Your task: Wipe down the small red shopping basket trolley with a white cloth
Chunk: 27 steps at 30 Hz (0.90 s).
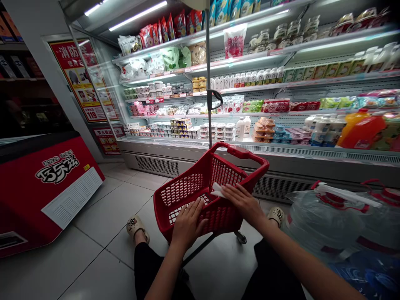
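A red plastic shopping basket cart stands between my feet, its handle toward the fridge shelves. My left hand lies on the cart's near rim with its fingers extended and nothing in it. Farther right along the same rim is my right hand, its fingers wrapped over a white cloth or tissue that pokes out past the fingertips. The cloth touches the rim, and part of it is hidden under the hand. Inside the basket I see only the bare grid floor.
An open refrigerated display with stocked shelves spans the back. A red freezer stands at the left. Large water bottles sit close on the right. A cart wheel shows below the basket, near my right foot.
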Motion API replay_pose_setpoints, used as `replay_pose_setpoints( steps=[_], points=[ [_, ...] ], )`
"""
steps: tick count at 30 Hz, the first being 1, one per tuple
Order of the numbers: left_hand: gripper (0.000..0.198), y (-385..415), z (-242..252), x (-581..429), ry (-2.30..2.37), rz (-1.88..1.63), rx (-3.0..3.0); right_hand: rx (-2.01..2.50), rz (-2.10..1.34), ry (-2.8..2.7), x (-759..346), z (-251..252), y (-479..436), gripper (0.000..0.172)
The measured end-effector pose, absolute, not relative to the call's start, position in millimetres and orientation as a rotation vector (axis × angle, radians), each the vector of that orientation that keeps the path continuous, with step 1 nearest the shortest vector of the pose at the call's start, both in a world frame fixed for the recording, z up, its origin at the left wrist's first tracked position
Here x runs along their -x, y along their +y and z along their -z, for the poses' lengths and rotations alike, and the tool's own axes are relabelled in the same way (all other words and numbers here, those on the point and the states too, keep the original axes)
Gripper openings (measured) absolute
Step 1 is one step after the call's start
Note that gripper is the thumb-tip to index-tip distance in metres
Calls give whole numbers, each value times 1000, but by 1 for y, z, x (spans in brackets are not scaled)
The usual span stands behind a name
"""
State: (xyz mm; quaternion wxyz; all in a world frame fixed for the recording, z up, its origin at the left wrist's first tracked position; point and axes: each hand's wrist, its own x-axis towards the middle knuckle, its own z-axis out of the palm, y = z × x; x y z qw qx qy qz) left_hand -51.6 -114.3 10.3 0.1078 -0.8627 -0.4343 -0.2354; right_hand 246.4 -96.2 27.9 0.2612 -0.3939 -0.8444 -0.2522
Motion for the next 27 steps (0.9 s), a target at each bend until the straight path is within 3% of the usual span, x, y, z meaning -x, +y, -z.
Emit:
replay_pose_setpoints(
  steps=[9, 17, 27],
  points=[
    [53, -111, -22, 63, -1300, 747, 2631, 1371, 806, -1894, -298, -42, -96, 67],
    [50, -109, -24, 67, -1304, 755, 2645, 1136, 671, -2189, -243, -27, -103, 63],
    [47, -106, -24, 68, -1320, 809, 2646, 1394, 857, -1916, -347, -61, -90, 71]
  ],
)
